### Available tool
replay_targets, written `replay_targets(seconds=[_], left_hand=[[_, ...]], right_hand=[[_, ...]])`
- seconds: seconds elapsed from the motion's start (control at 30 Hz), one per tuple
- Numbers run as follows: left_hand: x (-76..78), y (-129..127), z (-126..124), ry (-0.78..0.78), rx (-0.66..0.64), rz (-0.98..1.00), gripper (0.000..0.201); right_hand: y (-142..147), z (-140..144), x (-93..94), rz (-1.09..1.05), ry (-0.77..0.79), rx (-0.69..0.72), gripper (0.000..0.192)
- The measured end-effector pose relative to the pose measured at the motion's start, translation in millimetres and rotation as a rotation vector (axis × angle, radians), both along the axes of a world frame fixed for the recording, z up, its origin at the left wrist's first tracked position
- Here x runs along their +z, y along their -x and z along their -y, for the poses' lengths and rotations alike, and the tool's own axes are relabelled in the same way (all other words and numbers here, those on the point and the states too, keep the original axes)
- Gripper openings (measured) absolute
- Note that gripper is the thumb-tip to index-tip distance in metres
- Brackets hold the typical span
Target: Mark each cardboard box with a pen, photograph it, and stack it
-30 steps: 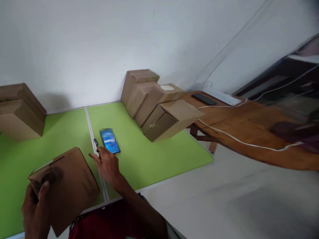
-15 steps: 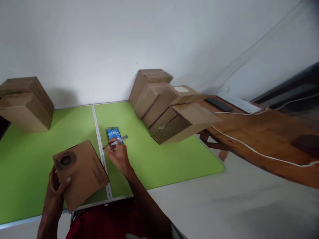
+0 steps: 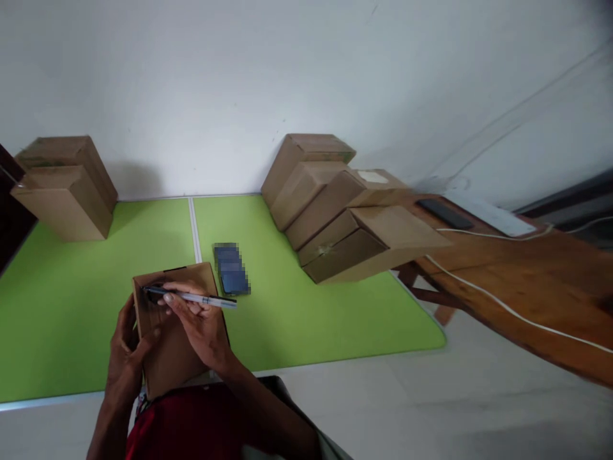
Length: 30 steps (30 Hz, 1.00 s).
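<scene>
Right hand (image 3: 198,322): fingers pinch a pen (image 3: 191,296), its tip on the top left corner of the cardboard box (image 3: 175,332).
Left hand (image 3: 125,348): curled around the box's left edge, holding it.
Cardboard box: at the near edge of the green desk (image 3: 297,319).
Phone (image 3: 231,268): just beyond the box, flat on the desk.
Stacked boxes (image 3: 335,204): far right, against the wall.
Two boxes (image 3: 64,188): far left.

Both arms reach forward, close together. The left hand (image 3: 128,348) is curled, thumb up front, fingers (image 3: 125,319) tucked behind and gripping. The right hand (image 3: 198,322) lies palm down, its fingers (image 3: 178,300) pinched tight, wrist bent inward.
</scene>
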<state>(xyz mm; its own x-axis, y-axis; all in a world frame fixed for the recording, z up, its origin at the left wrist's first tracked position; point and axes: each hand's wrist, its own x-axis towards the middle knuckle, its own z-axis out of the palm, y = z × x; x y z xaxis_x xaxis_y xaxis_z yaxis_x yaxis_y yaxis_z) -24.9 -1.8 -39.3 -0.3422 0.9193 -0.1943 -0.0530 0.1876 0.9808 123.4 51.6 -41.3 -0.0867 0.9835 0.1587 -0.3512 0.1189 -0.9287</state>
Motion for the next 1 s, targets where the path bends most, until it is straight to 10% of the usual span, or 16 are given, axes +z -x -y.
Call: replay_targets(seconds=[0.67,1.0], left_hand=[[-7.0,-1.0,-2.5,0.052,0.009,0.057,0.111],[-13.2,-3.5,0.2,0.094,-0.011,0.066,0.105]], right_hand=[[-45.9,-10.3,-2.9,0.084,0.085,-0.144,0.038],[-25.3,-28.9,13.1,0.007,-0.021,-0.066,0.038]])
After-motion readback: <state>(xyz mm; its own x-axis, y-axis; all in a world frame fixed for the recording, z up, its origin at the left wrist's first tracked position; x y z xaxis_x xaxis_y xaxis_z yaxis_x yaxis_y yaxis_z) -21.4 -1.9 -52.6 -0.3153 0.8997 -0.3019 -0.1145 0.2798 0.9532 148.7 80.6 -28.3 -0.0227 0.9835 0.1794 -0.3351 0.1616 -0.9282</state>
